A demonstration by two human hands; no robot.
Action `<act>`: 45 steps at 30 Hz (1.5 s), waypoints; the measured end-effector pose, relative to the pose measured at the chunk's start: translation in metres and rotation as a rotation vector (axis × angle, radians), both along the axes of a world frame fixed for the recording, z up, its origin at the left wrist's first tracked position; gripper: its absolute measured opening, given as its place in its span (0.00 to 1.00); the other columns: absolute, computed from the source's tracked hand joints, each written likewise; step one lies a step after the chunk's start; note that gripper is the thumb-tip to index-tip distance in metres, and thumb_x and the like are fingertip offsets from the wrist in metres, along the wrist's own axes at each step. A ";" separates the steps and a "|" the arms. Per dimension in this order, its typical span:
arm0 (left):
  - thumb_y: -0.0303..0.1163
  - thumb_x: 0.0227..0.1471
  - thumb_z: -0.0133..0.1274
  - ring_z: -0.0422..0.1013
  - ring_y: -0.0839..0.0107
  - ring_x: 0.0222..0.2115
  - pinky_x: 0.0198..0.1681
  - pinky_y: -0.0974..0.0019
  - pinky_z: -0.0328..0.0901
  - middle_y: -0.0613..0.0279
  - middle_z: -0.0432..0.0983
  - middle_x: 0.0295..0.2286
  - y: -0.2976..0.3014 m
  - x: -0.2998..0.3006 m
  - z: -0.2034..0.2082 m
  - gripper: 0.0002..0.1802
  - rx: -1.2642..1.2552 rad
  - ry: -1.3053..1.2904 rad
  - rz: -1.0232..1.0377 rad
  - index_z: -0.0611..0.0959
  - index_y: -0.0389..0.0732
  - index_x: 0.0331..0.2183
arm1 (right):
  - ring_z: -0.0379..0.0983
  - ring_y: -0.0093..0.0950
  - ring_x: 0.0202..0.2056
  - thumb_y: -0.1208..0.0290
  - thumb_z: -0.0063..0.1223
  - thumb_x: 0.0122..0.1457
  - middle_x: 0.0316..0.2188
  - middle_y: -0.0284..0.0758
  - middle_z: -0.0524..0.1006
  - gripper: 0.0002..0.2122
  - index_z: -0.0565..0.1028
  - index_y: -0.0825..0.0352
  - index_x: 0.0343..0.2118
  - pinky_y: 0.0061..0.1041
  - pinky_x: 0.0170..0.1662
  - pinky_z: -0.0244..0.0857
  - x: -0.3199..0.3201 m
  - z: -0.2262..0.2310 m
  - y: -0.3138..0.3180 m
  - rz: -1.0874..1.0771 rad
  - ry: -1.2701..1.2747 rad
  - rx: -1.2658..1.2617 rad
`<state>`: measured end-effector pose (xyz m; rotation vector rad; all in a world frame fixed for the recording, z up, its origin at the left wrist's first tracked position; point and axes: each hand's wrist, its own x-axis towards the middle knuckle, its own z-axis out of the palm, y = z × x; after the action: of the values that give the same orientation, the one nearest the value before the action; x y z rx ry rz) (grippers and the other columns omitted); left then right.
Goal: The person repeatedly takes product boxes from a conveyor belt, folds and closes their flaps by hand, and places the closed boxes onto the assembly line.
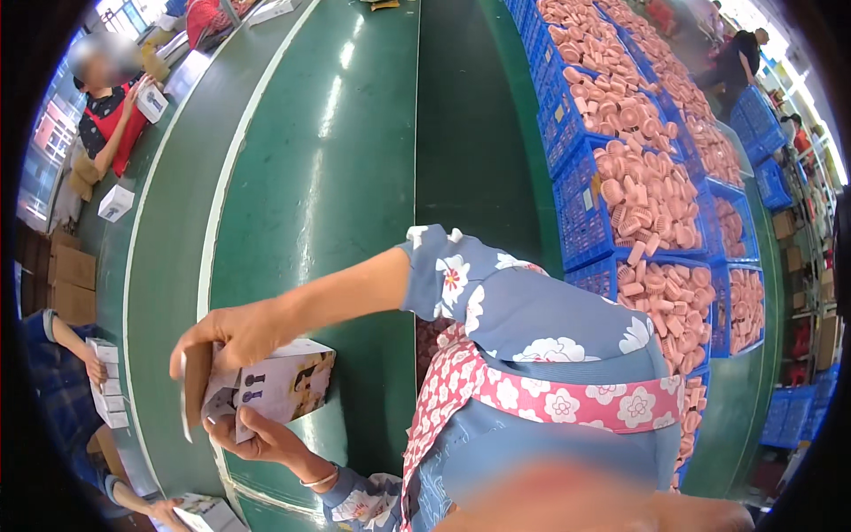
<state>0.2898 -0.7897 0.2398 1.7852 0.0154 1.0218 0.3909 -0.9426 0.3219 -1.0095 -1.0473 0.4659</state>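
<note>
A white printed carton (297, 386) lies on its side at the edge of the green belt, its end facing left with the flaps folded out. My right hand (232, 339), reaching across from above, curls its fingers over the brownish inner face of the large end flap (195, 390). From below, my left hand (261, 436) grips the near edge of that same end, thumb on a small side flap. Both hands are closed on the carton. What is inside it is too hidden to make out.
Blue crates (576, 204) heaped with pink plastic parts (647, 195) line the right side. Across the belt (292, 177), a person in a red apron (133, 137) holds a white box. Lower left, another person's hand (93, 363) touches several white boxes (108, 390).
</note>
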 end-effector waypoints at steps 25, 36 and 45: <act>0.56 0.60 0.29 0.64 0.63 0.47 0.49 0.60 0.60 0.52 0.67 0.46 -0.006 -0.021 0.040 0.33 0.118 -0.115 0.171 0.68 0.38 0.50 | 0.74 0.29 0.34 0.68 0.51 0.56 0.31 0.30 0.79 0.09 0.80 0.56 0.38 0.29 0.32 0.66 -0.022 0.031 0.018 -0.116 -0.855 -0.065; 0.56 0.58 0.37 0.64 0.60 0.46 0.49 0.57 0.61 0.50 0.66 0.46 0.000 -0.034 0.035 0.31 0.034 -0.121 0.078 0.68 0.37 0.48 | 0.69 0.28 0.48 0.59 0.53 0.51 0.37 0.30 0.76 0.13 0.77 0.59 0.37 0.58 0.53 0.47 -0.052 0.006 0.026 -0.452 -1.329 0.029; 0.48 0.60 0.42 0.65 0.56 0.44 0.46 0.56 0.61 0.48 0.65 0.45 -0.003 -0.030 0.053 0.24 -0.002 -0.160 0.048 0.69 0.36 0.46 | 0.71 0.27 0.39 0.62 0.54 0.49 0.29 0.31 0.75 0.12 0.74 0.66 0.30 0.38 0.52 0.58 -0.055 0.015 0.023 -0.605 -1.379 0.162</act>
<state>0.2598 -0.7929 0.2924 1.7039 -0.0401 1.1957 0.3361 -0.9195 0.3367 -1.4222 -1.8046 -0.9613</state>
